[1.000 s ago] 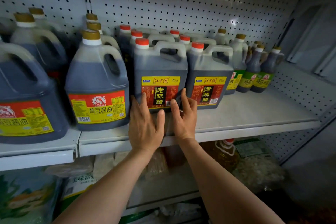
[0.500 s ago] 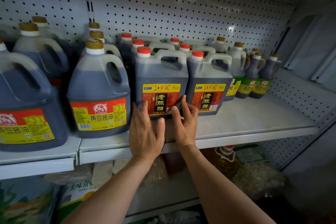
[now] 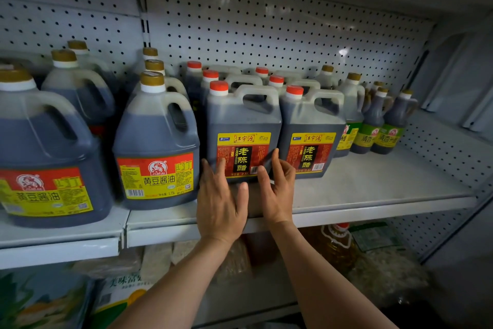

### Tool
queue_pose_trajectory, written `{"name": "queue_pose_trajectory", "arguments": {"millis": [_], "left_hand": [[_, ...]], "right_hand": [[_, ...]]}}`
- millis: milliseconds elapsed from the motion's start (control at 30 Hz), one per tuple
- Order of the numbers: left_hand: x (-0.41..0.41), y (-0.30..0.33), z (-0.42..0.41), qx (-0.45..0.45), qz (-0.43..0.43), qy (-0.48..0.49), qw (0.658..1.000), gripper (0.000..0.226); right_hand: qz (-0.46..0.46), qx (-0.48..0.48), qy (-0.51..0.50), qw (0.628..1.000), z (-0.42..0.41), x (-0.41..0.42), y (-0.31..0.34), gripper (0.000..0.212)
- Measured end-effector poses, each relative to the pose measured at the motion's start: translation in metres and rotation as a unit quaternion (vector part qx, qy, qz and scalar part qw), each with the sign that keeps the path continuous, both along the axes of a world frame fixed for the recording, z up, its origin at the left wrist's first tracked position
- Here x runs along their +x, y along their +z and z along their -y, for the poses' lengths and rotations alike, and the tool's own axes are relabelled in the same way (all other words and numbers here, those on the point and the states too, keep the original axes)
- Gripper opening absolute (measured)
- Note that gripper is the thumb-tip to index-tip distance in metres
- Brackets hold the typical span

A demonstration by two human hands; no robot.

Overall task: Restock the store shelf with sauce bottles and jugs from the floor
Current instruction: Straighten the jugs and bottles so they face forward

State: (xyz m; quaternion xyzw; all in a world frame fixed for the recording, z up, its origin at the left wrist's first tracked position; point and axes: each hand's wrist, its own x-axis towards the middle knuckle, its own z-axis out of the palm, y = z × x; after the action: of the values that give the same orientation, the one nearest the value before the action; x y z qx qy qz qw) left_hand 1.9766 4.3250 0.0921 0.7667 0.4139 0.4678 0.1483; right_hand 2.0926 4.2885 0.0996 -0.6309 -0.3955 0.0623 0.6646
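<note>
Both hands, left [image 3: 221, 203] and right [image 3: 276, 190], pressed flat-fingered on the vinegar jug [image 3: 242, 131] at frame centre, seating it; next probably another jug from the floor.

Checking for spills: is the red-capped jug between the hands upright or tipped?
Upright. The red-capped jug stands flat on the shelf, cap on top and label level, left hand and right hand against its front.

Vinegar jug [image 3: 244, 128]: square, dark fill, red cap, red-yellow label facing me. Upright on the shelf [image 3: 373, 190], set back from its front edge, touching a twin jug [image 3: 312, 131] on its right. My left hand [image 3: 221, 203] and right hand [image 3: 276, 190] press straight fingers against its lower front face.
</note>
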Motion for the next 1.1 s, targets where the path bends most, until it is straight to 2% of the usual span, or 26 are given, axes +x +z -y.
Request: {"name": "queue_pose_trajectory", "arguments": {"millis": [133, 300, 600, 767, 833, 967, 1067, 1100], "left_hand": [[0.000, 0.000, 0.000, -0.009, 0.014, -0.017, 1.000, 0.077], [-0.001, -0.001, -0.002, -0.019, 0.029, -0.029, 0.999, 0.082], [-0.019, 0.024, 0.004, -0.067, 0.020, -0.082, 0.994, 0.088], [-0.028, 0.066, 0.000, -0.003, 0.018, -0.127, 0.992, 0.081], [-0.023, 0.085, -0.003, 0.026, 0.016, -0.133, 0.991, 0.080], [-0.005, 0.130, -0.022, 0.050, 0.040, -0.141, 0.988, 0.077], [0.009, 0.162, -0.043, 0.011, 0.090, -0.130, 0.987, 0.070], [0.015, 0.173, -0.052, -0.011, 0.105, -0.120, 0.987, 0.068]], "right_hand": [[-0.005, 0.006, -0.002, 1.000, 0.002, 0.001, 0.000, 0.066], [-0.017, 0.010, 0.004, 1.000, 0.003, -0.002, 0.004, 0.072], [-0.004, -0.009, 0.002, 1.000, 0.009, -0.005, 0.011, 0.062], [0.005, 0.019, -0.016, 1.000, 0.023, -0.001, 0.028, 0.081], [0.033, 0.057, -0.002, 0.998, 0.026, 0.001, 0.056, 0.071], [0.160, 0.068, -0.010, 0.985, 0.016, 0.014, 0.138, 0.049], [0.230, 0.052, -0.041, 0.971, -0.009, 0.039, 0.186, 0.025], [0.248, 0.041, -0.046, 0.967, -0.017, 0.047, 0.201, 0.024]]}}
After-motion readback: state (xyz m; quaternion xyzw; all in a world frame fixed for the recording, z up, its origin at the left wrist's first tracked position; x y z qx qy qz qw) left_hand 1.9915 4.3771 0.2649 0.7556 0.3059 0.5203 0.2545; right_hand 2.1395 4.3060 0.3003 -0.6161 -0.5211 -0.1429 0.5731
